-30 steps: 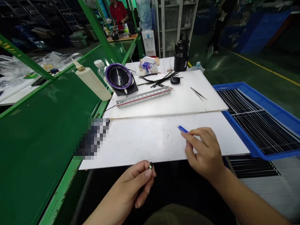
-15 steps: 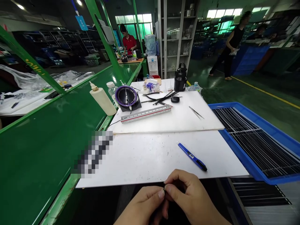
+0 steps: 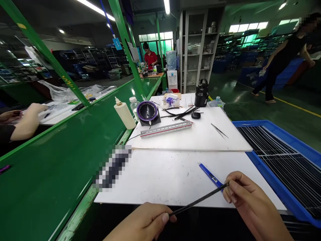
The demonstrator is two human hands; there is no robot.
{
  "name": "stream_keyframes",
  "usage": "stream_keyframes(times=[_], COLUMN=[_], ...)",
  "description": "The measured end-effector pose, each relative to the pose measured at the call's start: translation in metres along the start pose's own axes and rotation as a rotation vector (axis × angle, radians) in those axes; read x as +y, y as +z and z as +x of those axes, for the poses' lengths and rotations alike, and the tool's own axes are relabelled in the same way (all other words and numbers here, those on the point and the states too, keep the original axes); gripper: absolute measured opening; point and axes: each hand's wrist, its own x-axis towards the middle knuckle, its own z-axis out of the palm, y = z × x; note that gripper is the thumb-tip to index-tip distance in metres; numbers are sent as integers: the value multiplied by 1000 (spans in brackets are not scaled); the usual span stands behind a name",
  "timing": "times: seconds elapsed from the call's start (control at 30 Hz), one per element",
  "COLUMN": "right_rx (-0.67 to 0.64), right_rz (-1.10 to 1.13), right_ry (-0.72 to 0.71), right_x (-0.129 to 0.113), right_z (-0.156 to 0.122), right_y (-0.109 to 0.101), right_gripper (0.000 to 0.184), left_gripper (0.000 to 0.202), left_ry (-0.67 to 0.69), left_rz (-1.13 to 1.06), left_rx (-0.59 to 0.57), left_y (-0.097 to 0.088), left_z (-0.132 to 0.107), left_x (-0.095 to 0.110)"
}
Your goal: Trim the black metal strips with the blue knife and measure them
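Strip stretched between both hands, low in the frame.
Left hand pinched its lower-left end, right hand its upper-right; long axis rose rightward over the surface.

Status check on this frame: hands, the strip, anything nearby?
Left hand and right hand each pinch an end of thin dark strip. Strip taut above white board edge. Blue pen lies beside.

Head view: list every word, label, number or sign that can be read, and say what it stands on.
No text here can be read.
Black jug: white mark, too small.
Blue pen: small print, blurred.
Green frame post: yellow marks, illegible.
Hanging blue tag: blurred.
Ruler: scale markings too fine.
Small packet: print unreadable.
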Motion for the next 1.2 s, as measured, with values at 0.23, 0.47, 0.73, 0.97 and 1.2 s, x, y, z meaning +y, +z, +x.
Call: stream_keyframes(times=[0.23,0.47,0.73,0.97,1.2], right_rx=[33,245,354,327,307], right_rz=[-182,-64,44,42,37], right_ry=[-23,24,30,26,29], right_x=[14,13,1,3,4], right_z=[1,20,25,25,24], right_y=[-10,-24,-21,-24,-25], right_gripper=[31,45,52,51,50], left_gripper=[30,31,26,22,21], left_ry=[174,548,633,793,792], left_rz=[130,475,270,360,396], left_rx=[300,649,828,913,970], left_y=[-2,-22,-33,-34,-27], left_z=[10,14,8,18,19], left_x=[-6,-27,-22,-30,-32])
